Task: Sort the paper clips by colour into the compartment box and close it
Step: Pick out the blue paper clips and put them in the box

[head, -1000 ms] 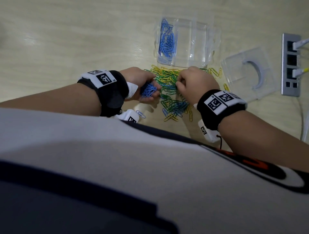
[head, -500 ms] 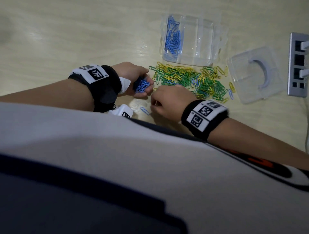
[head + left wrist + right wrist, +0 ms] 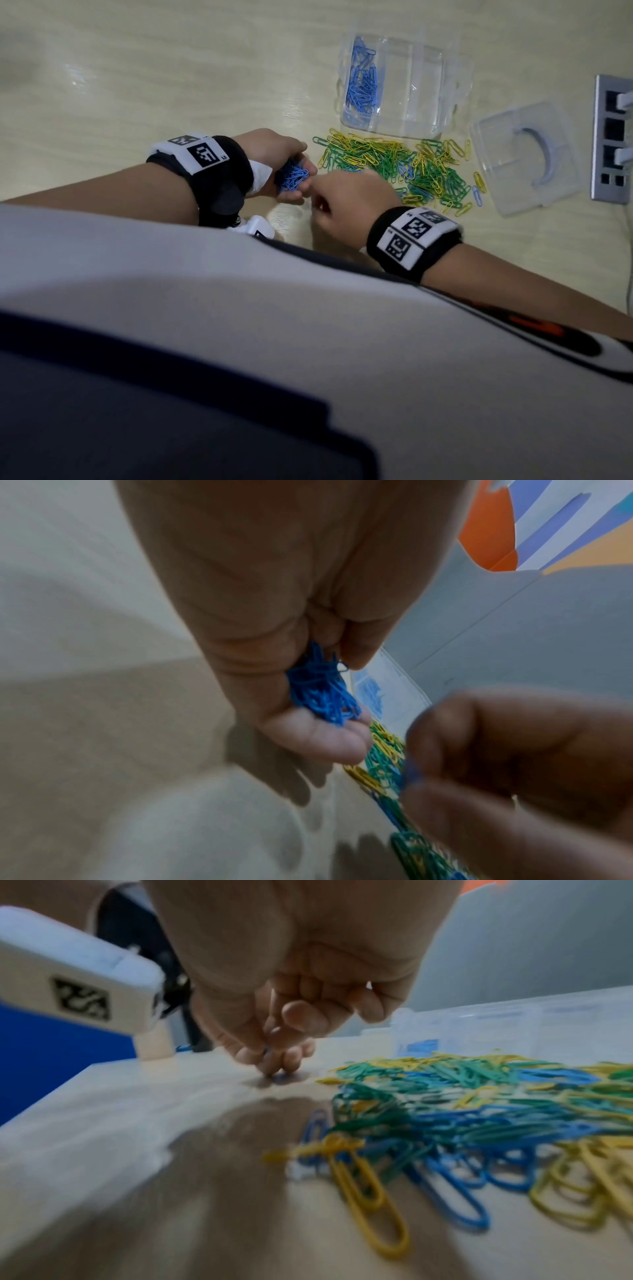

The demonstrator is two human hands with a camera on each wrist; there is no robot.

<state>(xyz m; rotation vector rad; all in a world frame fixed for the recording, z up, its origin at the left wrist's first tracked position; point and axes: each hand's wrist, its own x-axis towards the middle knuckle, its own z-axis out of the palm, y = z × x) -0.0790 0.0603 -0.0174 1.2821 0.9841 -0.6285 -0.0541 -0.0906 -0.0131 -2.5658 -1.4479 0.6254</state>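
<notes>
My left hand (image 3: pixel 297 183) grips a bunch of blue paper clips (image 3: pixel 292 176), also seen in the left wrist view in the curled fingers (image 3: pixel 329 739). My right hand (image 3: pixel 315 200) sits just right of it, its fingertips (image 3: pixel 270 1066) low over the table and pinching a single blue clip (image 3: pixel 409 773). A mixed pile of yellow, green and blue clips (image 3: pixel 394 164) lies to the right of both hands. Behind the pile stands the clear compartment box (image 3: pixel 424 85), open, with blue clips (image 3: pixel 363 82) in its left compartment. Its other compartments look bare.
The clear lid (image 3: pixel 520 161) lies flat to the right of the pile. A grey power strip (image 3: pixel 613 137) with plugs runs along the right edge. Pale table surface stretches to the left and far left. My torso hides the near table edge.
My right hand left the pile, came down toward me onto a stray blue clip, and now holds it beside the left hand. The left hand kept its blue bunch.
</notes>
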